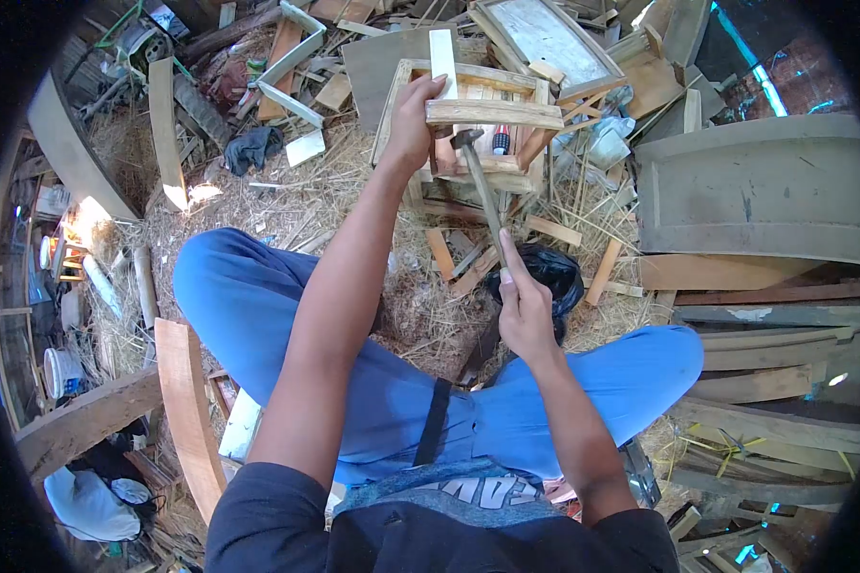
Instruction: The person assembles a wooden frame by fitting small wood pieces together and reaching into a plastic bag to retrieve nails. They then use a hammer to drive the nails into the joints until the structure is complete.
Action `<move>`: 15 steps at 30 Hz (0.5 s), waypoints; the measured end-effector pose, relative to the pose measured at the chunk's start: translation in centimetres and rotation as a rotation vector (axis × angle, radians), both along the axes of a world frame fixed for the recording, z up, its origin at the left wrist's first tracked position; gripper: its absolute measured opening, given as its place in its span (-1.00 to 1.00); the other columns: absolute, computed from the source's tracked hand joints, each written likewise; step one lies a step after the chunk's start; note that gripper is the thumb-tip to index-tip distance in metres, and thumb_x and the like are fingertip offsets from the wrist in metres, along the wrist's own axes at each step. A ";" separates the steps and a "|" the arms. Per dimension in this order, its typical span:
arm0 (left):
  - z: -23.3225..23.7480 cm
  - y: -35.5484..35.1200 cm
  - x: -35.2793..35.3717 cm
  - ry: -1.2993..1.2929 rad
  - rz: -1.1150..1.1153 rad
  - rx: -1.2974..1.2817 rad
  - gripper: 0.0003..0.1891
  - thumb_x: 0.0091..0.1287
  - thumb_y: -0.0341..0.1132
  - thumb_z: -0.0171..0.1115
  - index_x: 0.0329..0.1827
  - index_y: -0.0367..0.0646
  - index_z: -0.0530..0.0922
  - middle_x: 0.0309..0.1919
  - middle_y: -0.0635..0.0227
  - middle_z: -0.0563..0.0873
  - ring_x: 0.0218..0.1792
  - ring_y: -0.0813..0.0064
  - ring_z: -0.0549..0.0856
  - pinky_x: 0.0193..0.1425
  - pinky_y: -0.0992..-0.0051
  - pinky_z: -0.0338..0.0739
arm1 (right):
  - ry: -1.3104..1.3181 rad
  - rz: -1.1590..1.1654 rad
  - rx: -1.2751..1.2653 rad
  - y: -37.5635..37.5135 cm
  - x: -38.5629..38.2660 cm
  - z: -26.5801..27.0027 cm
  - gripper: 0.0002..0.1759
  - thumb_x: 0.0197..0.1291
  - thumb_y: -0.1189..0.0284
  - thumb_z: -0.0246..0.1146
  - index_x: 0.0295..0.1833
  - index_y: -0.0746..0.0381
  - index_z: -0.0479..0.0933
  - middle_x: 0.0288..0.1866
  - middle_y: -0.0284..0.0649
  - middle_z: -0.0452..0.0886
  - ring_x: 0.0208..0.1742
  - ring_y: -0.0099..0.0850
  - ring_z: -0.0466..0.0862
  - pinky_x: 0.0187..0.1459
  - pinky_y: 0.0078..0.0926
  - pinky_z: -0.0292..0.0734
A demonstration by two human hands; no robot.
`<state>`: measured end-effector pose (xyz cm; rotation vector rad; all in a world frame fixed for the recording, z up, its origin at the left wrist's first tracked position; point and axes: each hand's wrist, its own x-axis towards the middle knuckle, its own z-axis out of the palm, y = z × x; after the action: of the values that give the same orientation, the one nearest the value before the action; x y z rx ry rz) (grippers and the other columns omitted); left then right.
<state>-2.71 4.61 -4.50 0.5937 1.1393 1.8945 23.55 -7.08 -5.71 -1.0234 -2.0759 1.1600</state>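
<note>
In front of me stands a small box-like wooden frame [495, 114] with a slatted inside. My left hand [414, 126] is closed around its left corner, thumb along the top. A pale flat wooden strip [442, 59] rises right beside those fingertips. My right hand [526, 307] grips a hammer [484, 188] by the lower handle. The dark hammer head is up against the near rail of the frame, a little right of my left hand. Inside the frame lies a tool with a red and black handle [501, 140].
Straw and wood offcuts [440, 253] cover the ground between my bent knees. A black plastic bag [545, 277] lies by my right hand. Curved boards [760, 191] are stacked at the right, and a white-edged wooden piece [291, 57] lies back left. Behind the frame leans a framed panel [545, 43].
</note>
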 end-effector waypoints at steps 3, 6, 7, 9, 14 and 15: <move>-0.8 0.5 -0.7 -0.031 -0.036 -0.018 -0.57 0.41 -0.18 0.28 0.22 -0.28 0.55 -0.04 0.21 0.69 -0.04 0.38 0.71 0.00 0.32 0.63 | 0.045 0.003 0.102 0.1 0.0 -0.7 -0.35 0.52 0.63 0.03 0.66 0.05 0.23 0.31 0.28 0.58 0.30 0.21 0.59 0.17 -0.15 0.61; -1.1 0.9 -1.2 -0.010 -0.031 -0.016 -0.56 0.41 -0.17 0.28 0.23 -0.28 0.55 -0.03 0.21 0.69 -0.04 0.39 0.71 0.00 0.32 0.63 | -0.018 0.072 -0.044 0.3 -0.1 -0.7 -0.35 0.52 0.63 0.02 0.66 0.06 0.23 0.30 0.29 0.58 0.31 0.21 0.59 0.17 -0.14 0.61; -1.2 0.9 -1.4 -0.019 -0.078 -0.019 -0.60 0.43 -0.18 0.23 0.17 -0.30 0.60 -0.10 0.27 0.70 -0.09 0.47 0.69 -0.02 0.41 0.59 | 0.005 0.048 -0.011 0.2 -0.1 -0.6 -0.34 0.51 0.63 0.02 0.66 0.06 0.23 0.29 0.30 0.59 0.30 0.22 0.59 0.17 -0.14 0.61; -1.0 0.3 -0.9 -0.034 -0.124 -0.027 -0.62 0.45 -0.19 0.18 0.11 -0.33 0.65 -0.16 0.33 0.71 -0.14 0.55 0.66 -0.05 0.49 0.55 | 0.021 0.025 0.018 -0.1 0.1 -0.5 -0.34 0.51 0.63 0.03 0.66 0.06 0.23 0.28 0.30 0.60 0.29 0.23 0.59 0.16 -0.13 0.60; 0.2 0.2 -0.3 -0.029 -0.043 -0.025 -0.67 0.47 -0.21 0.15 0.02 -0.32 0.67 -0.20 0.35 0.72 -0.17 0.58 0.65 -0.08 0.51 0.53 | -0.074 0.045 0.003 0.4 0.3 -1.1 -0.33 0.51 0.62 0.03 0.67 0.02 0.21 0.25 0.30 0.62 0.27 0.23 0.61 0.16 -0.14 0.61; -0.1 0.5 -0.6 -0.025 -0.044 -0.022 -0.67 0.47 -0.21 0.15 0.02 -0.32 0.67 -0.20 0.35 0.72 -0.17 0.58 0.65 -0.08 0.51 0.53 | -0.070 0.044 0.006 0.4 0.1 -0.9 -0.33 0.51 0.62 0.03 0.67 0.02 0.21 0.25 0.30 0.62 0.27 0.23 0.61 0.16 -0.14 0.61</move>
<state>-3.29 5.13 -4.56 0.5770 1.1208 1.8454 23.64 -6.64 -6.57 -1.0342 -2.1655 1.1542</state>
